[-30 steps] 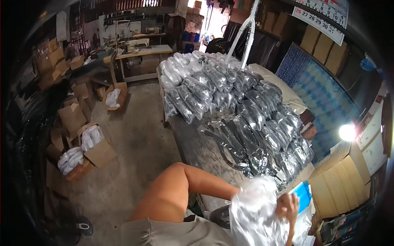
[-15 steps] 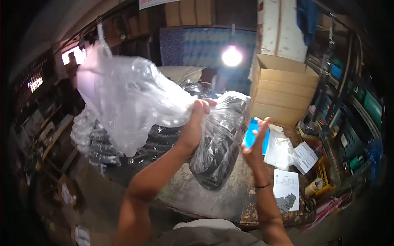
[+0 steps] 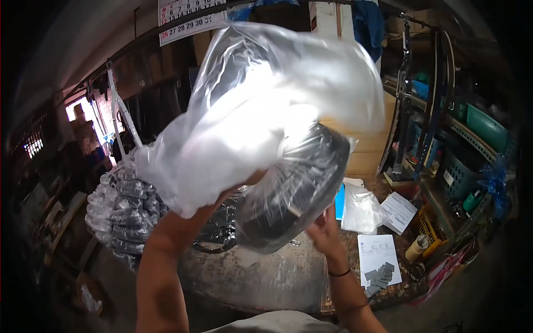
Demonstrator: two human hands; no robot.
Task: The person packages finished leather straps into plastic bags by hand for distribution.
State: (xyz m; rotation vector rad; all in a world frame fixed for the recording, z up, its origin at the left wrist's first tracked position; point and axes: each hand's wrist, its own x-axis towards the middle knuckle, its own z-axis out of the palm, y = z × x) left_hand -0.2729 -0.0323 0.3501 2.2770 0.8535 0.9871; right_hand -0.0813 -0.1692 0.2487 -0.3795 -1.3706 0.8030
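The desk (image 3: 252, 275) carries a heap of packed clear bags (image 3: 126, 213) on the left side. At right lie a printed sheet (image 3: 377, 247) with small dark grey tags (image 3: 380, 277) spread over its lower part, a second paper (image 3: 398, 212), flat clear plastic bags (image 3: 362, 210) and a blue item (image 3: 339, 201) partly covered by the right hand's area. A pale cylinder (image 3: 416, 247) stands just beside a yellow crate (image 3: 434, 228). A cardboard box (image 3: 363, 158) is partly blocked from sight by loose plastic (image 3: 233, 133).

The filled bag (image 3: 294, 194) is raised above the desk, between the two hands. The left hand (image 3: 257, 177) is at its upper left, mostly hidden under the plastic; its grip cannot be determined. The right hand (image 3: 323, 228) is at its lower right edge, fingers partly concealed; whether they close on it cannot be determined.

The filled bag is transparent, bulging and tilted, creased towards the top, with dark contents and bright glare above.
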